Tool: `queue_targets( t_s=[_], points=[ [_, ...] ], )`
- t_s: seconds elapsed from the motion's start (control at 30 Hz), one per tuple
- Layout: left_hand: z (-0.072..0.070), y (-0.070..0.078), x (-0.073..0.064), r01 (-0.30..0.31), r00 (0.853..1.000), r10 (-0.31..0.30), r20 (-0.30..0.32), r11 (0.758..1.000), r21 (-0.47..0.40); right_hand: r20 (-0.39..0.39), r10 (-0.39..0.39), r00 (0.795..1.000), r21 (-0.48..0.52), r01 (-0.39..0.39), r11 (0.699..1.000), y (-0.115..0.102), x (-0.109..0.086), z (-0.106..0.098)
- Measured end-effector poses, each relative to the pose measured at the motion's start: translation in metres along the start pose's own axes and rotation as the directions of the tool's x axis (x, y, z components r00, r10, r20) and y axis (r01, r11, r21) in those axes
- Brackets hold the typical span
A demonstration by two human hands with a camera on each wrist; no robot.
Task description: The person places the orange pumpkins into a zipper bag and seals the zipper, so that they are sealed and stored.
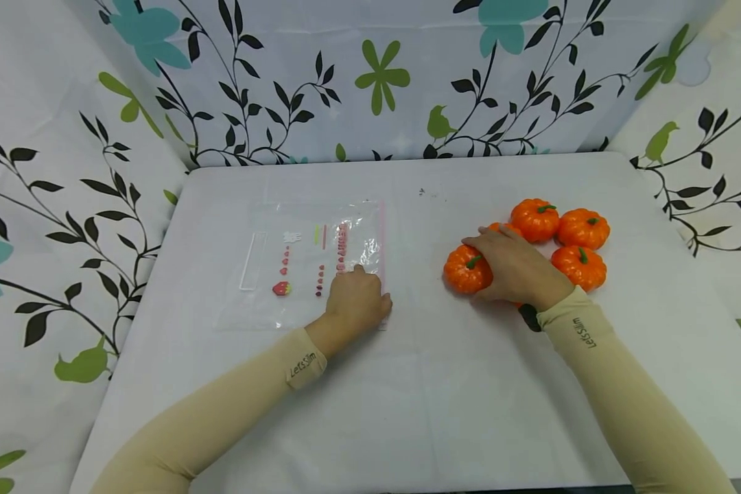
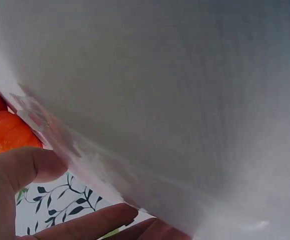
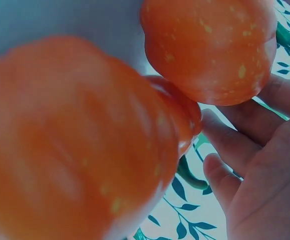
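Note:
A clear plastic bag with a pink right edge lies flat on the white table, with rows of small red pieces and a strawberry-shaped piece showing at it. My left hand rests on the bag's lower right edge; in the left wrist view its thumb and fingers lie apart along that edge. On the right, my right hand reaches over a cluster of small orange pumpkins and grips the leftmost pumpkin from above. Its fingers show beside the pumpkins in the right wrist view; the thumb is mostly hidden.
More orange pumpkins, including one at the back, one at the right and one in front, stand around my right hand. A dark patch shows beside the right wrist. Leaf-patterned cloth hangs behind the table.

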State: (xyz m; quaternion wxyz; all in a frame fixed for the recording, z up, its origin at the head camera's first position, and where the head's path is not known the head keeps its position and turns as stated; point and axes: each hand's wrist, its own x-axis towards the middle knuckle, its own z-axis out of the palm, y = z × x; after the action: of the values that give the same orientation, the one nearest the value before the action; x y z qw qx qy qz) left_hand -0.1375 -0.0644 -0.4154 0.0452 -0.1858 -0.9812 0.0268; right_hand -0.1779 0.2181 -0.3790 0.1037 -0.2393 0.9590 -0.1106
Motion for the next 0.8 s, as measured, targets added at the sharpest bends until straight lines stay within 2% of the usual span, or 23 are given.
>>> queue_targets(
  t_s=[0.27,0.4,0.5,0.6,0.8],
  points=[
    [-0.002,-0.005,0.001,0.003,1.0,-0.002,0.026,0.999,-0.042,-0.024,0.047,0.999,0.177,-0.042,0.983,-0.01,-0.002,0.001],
    [-0.006,-0.011,-0.001,-0.014,1.0,0.013,-0.024,0.999,-0.052,-0.013,0.055,0.998,0.261,-0.049,0.964,-0.017,0.0,-0.001],
    [-0.008,-0.016,-0.003,-0.027,0.994,0.023,-0.108,0.999,-0.043,0.004,0.061,0.998,0.315,-0.059,0.947,-0.024,0.002,-0.002],
    [-0.01,-0.021,-0.004,-0.045,0.976,0.038,-0.215,0.999,-0.025,-0.001,0.064,0.998,0.36,-0.06,0.931,-0.031,0.006,-0.003],
    [-0.012,-0.028,-0.006,-0.102,0.916,0.067,-0.395,0.992,-0.068,-0.033,0.074,0.997,0.424,-0.053,0.904,-0.048,0.019,0.003]
  ],
)
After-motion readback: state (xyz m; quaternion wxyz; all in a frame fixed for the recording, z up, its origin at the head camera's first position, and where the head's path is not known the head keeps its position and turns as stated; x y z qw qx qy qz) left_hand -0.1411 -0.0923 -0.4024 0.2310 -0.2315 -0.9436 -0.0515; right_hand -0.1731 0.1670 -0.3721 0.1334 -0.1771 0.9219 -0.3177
